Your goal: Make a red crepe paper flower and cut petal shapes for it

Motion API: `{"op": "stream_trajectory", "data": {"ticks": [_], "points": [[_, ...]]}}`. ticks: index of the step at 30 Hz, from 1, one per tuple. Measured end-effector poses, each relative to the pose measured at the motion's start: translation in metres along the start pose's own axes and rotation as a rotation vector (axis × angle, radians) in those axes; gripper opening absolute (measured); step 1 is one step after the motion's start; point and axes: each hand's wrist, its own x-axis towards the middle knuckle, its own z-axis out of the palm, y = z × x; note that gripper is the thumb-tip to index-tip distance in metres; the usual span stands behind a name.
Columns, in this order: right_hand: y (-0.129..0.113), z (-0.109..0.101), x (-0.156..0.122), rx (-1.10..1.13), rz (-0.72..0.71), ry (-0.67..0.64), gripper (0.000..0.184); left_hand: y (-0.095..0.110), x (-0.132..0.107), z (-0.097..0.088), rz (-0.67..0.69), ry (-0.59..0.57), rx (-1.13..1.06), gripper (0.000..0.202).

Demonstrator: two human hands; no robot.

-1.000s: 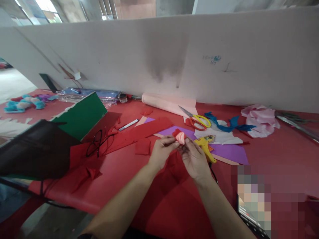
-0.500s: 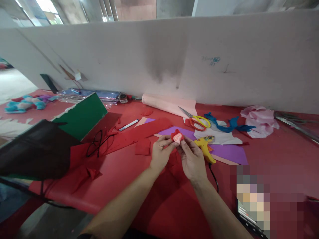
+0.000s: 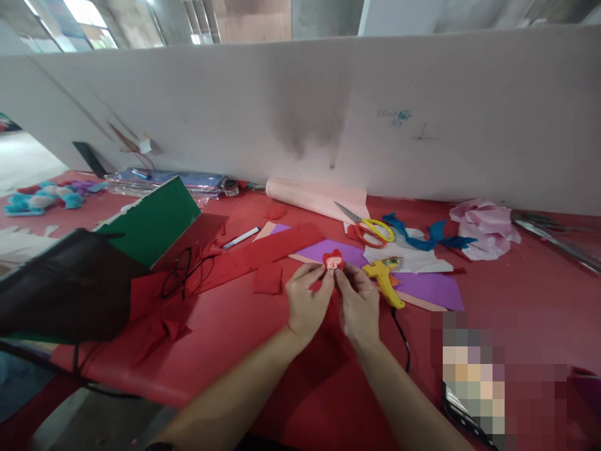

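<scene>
Your left hand (image 3: 307, 300) and right hand (image 3: 360, 307), fingers of both pinched on the small red-and-pink flower shape (image 3: 333, 260), held just left of the yellow glue gun (image 3: 389, 285), scissors (image 3: 360, 220) beyond the glue gun, red fabric square (image 3: 268, 279) well left of it.

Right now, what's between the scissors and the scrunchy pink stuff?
In the head view, a blue strip lies between the scissors and the pink stuff, partly over a white sheet.
</scene>
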Motion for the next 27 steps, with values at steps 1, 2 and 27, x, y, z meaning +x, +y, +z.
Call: {"op": "stream_trajectory", "data": {"ticks": [1, 2, 27], "points": [[-0.001, 0.000, 0.000, -0.004, 0.001, 0.007, 0.024, 0.001, -0.001, -0.001, 0.047, -0.013, 0.050, 0.016], [-0.003, 0.001, 0.000, -0.002, 0.003, 0.014, 0.024, 0.003, -0.002, -0.001, 0.076, -0.029, 0.079, 0.018], [-0.015, 0.001, 0.001, 0.238, 0.240, -0.193, 0.024, -0.002, 0.040, -0.027, -0.341, -0.545, -0.537, 0.016]]}}
